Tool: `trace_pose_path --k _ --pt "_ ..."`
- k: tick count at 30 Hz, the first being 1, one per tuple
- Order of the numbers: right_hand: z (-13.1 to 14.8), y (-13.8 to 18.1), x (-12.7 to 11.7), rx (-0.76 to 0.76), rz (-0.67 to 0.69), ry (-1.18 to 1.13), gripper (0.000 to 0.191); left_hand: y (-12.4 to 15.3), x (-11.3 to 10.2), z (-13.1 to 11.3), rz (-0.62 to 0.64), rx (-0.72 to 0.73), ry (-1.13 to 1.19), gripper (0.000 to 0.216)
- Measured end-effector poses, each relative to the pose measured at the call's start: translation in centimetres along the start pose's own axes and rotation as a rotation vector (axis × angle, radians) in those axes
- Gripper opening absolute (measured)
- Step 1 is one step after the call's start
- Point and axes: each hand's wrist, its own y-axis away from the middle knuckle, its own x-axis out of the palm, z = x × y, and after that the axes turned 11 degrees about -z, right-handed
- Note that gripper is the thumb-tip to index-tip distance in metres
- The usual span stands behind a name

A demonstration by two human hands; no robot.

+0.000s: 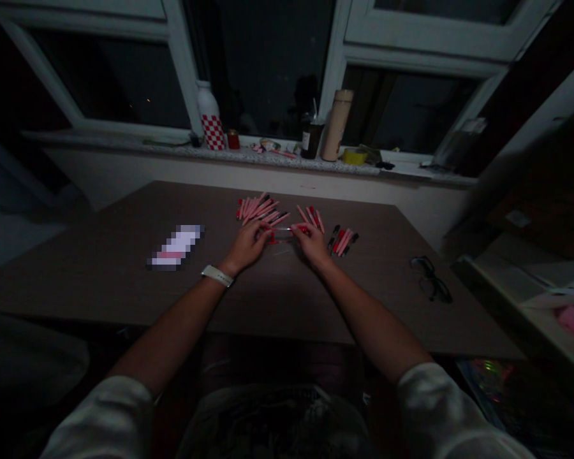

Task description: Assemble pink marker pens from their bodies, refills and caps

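Note:
Over the desk, my left hand [249,245] and my right hand [312,243] pinch opposite ends of a slim pen part [282,229], pale in the middle with red near the right fingers. Both hands have their fingers closed. Below it, between the hands, lie another thin red-and-clear piece [280,242] and a small clear strip; their exact kind is hard to make out. Just beyond my left hand is a heap of pink pens [256,207] with red and black ends. A few more pens [312,215] lie past my right hand, and a small group of pens [343,241] rests beside it.
A blurred-out phone-like item [176,247] lies on the left of the brown desk [268,299]. Eyeglasses [430,278] are at the right. The windowsill bears a checkered white bottle [211,118], a dark drink cup [310,137], a tan flask [337,125] and yellow tape [354,156].

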Motion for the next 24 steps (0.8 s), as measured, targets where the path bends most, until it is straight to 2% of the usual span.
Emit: trace_pose_path --k 7,24 --pt "0.16 0.39 0.27 0.068 0.053 -0.022 0.044 0.01 0.06 0.05 0.024 -0.007 0.014 0.021" --pt "0.88 0.28 0.09 0.048 -0.015 -0.012 0.035 -0.21 -0.22 -0.54 -0.047 -0.059 -0.038 0.023"
